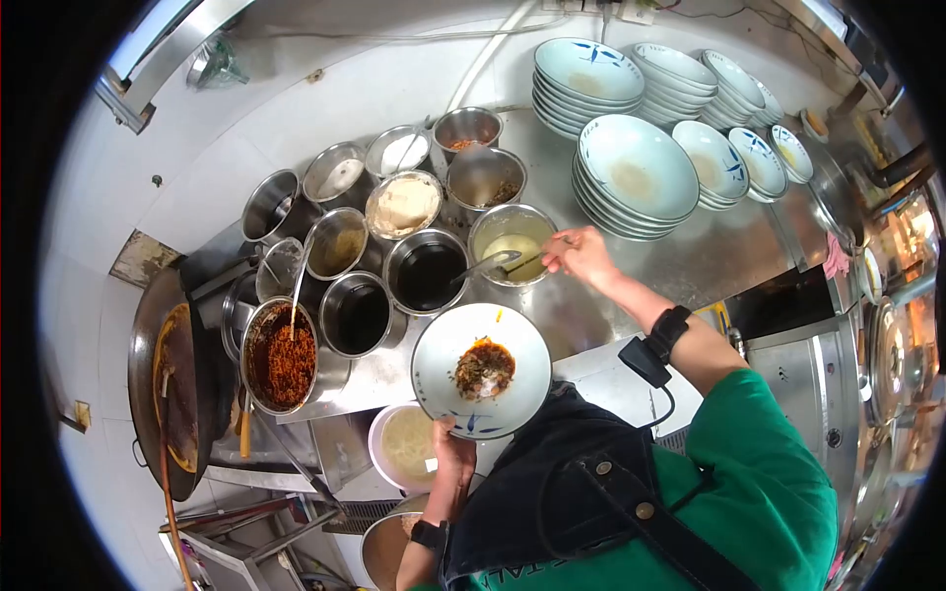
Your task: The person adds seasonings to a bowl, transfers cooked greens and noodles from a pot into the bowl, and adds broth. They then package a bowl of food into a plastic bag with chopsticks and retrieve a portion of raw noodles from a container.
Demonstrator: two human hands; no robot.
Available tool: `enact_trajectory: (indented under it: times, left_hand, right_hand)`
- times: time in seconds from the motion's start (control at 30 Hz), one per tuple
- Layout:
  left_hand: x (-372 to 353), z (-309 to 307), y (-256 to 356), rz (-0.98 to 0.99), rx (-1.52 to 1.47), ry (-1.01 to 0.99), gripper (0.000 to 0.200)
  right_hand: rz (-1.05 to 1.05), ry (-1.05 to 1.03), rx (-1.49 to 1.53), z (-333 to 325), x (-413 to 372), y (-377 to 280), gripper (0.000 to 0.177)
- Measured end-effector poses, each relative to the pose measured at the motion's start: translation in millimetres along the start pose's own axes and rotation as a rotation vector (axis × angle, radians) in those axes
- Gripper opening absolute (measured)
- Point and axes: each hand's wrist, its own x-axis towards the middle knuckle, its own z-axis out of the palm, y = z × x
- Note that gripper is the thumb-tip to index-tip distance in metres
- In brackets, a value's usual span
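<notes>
My left hand grips the near rim of a white bowl with blue leaf marks, held in front of my apron. Inside the bowl lies a small heap of dark red sauce, chopped bits and white powder. Above the counter, my right hand is closed on the thin handle of a spoon. The spoon's lower end dips into a metal pot of pale yellow liquid. Beside it, another spoon rests in a pot of dark liquid.
Several metal pots of seasonings stand left, including red chili paste and cream-coloured powder. Stacked bowls occupy the back right. A large wok sits far left. Below the counter is a white bucket.
</notes>
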Motion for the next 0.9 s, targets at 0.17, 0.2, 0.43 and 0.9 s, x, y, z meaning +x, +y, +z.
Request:
enact_trajectory:
  times: [0.17,0.2,0.43,0.9]
  left_hand:
    - [21.8,-11.4,-15.6,-0.073,0.001,-0.038,0.055]
    - [21.3,-5.5,-15.6,-0.076,-0.005,-0.043,0.055]
    - [27.5,11.6,-17.1,-0.032,-0.032,-0.104,0.053]
    - [-21.3,-27.9,7.2,0.11,-0.222,0.099,0.054]
  right_hand:
    - [-0.017,0.128,0.265,-19.7,-32.4,-23.0,0.02]
    - [-0.057,0.124,0.264,-23.2,-44.9,-32.8,0.02]
    - [-0.548,0.001,-0.263,-18.4,-95.3,-28.7,0.019]
    - [-0.403,-0.126,-0.265,47.3,-10.3,-39.3,0.046]
